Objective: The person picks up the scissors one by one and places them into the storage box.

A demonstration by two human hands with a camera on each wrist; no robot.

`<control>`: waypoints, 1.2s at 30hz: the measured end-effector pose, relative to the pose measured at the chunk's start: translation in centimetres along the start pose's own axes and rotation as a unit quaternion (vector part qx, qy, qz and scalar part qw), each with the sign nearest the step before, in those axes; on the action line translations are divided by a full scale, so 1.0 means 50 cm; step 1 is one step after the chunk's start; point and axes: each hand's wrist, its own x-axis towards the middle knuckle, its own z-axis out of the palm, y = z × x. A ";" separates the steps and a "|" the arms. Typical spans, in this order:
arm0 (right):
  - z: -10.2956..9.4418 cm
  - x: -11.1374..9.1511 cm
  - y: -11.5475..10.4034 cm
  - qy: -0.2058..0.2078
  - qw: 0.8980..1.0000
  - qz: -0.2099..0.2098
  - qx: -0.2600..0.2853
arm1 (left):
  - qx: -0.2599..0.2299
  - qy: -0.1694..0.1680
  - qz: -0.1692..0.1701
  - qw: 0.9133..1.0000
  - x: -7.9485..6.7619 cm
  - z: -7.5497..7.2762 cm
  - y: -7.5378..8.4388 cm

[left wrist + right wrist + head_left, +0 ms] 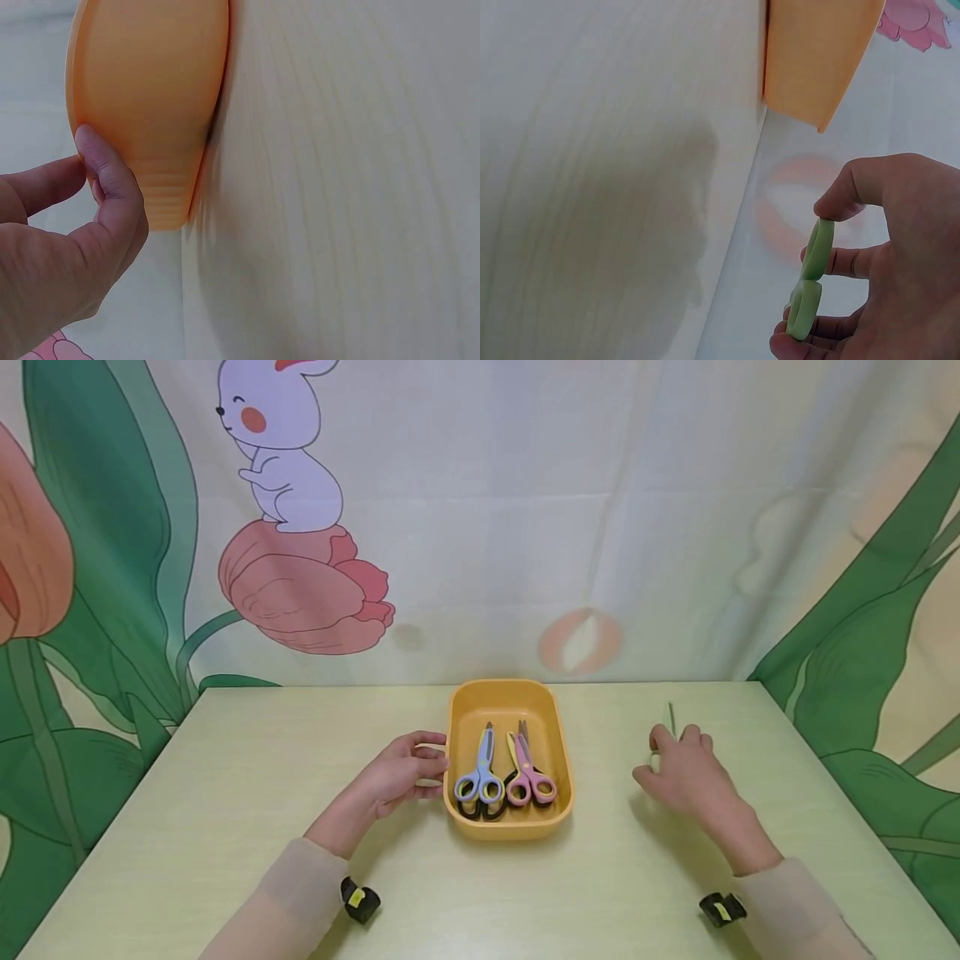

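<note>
A yellow-orange plastic tray (510,829) stands on the table, with several scissors lying in it. Blue-handled scissors (486,764) lie on the left side over black-and-yellow handles. Pink-purple scissors (528,777) lie on the right, partly over another pair. At the tray's left wall, my left hand (401,770) touches the rim with loosely bent fingertips, seen close up in the left wrist view. To the right of the tray, above the table, my right hand (690,768) holds light green scissors (814,262) by the finger loops; their blades point away from me.
The pale wood-grain table (225,827) ends at a hanging cloth (480,527) printed with a rabbit, tulips and leaves. A black strapped device (360,900) sits at the left wrist, and a similar device (722,910) at the right.
</note>
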 end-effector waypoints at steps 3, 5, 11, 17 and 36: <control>0.003 -0.001 -0.015 0.004 1.000 -0.008 -0.005 | 0.001 0.001 -0.003 1.000 0.001 0.000 0.001; 0.006 -0.001 -0.025 0.006 1.000 -0.015 -0.010 | 0.001 0.005 -0.006 1.000 0.002 0.001 0.001; 0.014 -0.004 -0.055 0.020 0.999 -0.042 -0.023 | 0.000 0.004 -0.007 1.000 0.004 0.000 -0.003; 0.017 -0.009 -0.090 0.029 0.997 -0.062 -0.020 | 0.000 0.006 -0.009 1.000 0.006 0.001 -0.004; 0.030 -0.011 -0.200 0.010 0.994 -0.111 -0.022 | 0.000 0.004 0.003 1.000 0.003 0.000 -0.001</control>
